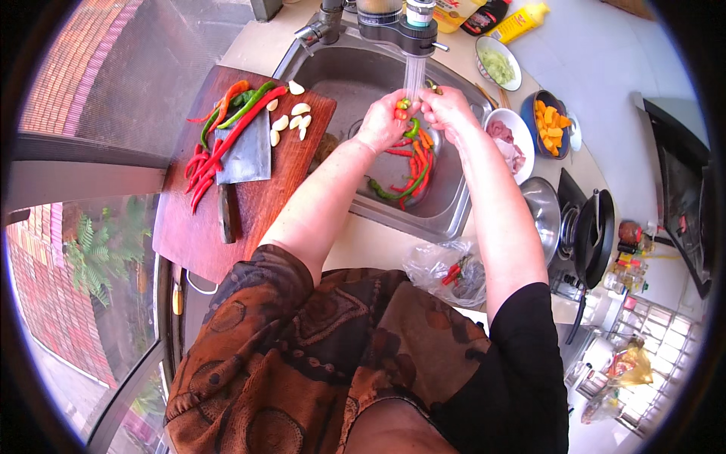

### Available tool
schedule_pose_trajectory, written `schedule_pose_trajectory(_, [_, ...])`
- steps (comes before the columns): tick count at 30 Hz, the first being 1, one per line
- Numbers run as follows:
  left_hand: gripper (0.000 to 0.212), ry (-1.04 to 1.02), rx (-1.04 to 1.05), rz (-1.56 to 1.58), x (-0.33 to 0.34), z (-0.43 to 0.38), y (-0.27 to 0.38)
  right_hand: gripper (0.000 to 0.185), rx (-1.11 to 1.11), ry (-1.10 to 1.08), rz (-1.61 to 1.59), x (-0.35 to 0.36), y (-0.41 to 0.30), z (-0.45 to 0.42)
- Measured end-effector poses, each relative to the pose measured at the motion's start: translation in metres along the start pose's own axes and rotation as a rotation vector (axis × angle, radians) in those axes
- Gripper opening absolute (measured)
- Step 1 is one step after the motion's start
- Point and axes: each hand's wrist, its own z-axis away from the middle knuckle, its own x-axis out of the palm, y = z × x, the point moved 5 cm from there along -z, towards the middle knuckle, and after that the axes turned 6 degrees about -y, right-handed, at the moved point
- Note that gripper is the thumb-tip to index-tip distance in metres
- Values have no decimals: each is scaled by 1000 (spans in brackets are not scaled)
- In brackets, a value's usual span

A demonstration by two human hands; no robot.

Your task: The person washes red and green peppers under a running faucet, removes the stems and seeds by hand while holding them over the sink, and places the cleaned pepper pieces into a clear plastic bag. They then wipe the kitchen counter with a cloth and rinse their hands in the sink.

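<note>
Both hands are over the stainless steel sink (368, 62), under a stream of water (416, 74) from the faucet head (417, 37). My left hand (381, 120) is closed around chili peppers (402, 108), their green stem ends and a bit of red showing. Beside it, my right hand (451, 110) has its fingers curled; a dark green stem end (434, 87) pokes out above them. What lies inside that grip is partly hidden. Below the hands, red, orange and green chili peppers (420, 170) lie in the sink basin.
A wooden cutting board (249, 221) at left bears a cleaver (249, 150), chili peppers (249, 119) and garlic cloves (281, 122). To the right are bowls of sliced meat (505, 144), orange chunks (549, 127) and green shreds (496, 65). A plastic bag (425, 264) lies by the sink's front.
</note>
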Motion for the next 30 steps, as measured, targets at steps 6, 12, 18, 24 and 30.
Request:
schedule_pose_trajectory(6, [19, -9, 116, -373, -12, 8, 21, 34, -74, -86, 492, -3, -8, 5])
schedule_pose_trajectory(12, [19, -30, -111, 207, -6, 20, 20, 40, -198, -14, 433, -6, 7, 2])
schedule_pose_trajectory(18, [17, -58, -101, 488, 9, 24, 10, 38, -66, -183, -378, 11, 31, 28])
schedule_pose_trajectory(24, [20, -218, -317, 766, 4, 30, 15, 28, -199, -339, -767, 12, 17, 61])
schedule_pose_trajectory(30, [21, -511, -557, 32, 15, 31, -40, 18, -185, -263, -645, 9, 27, 109])
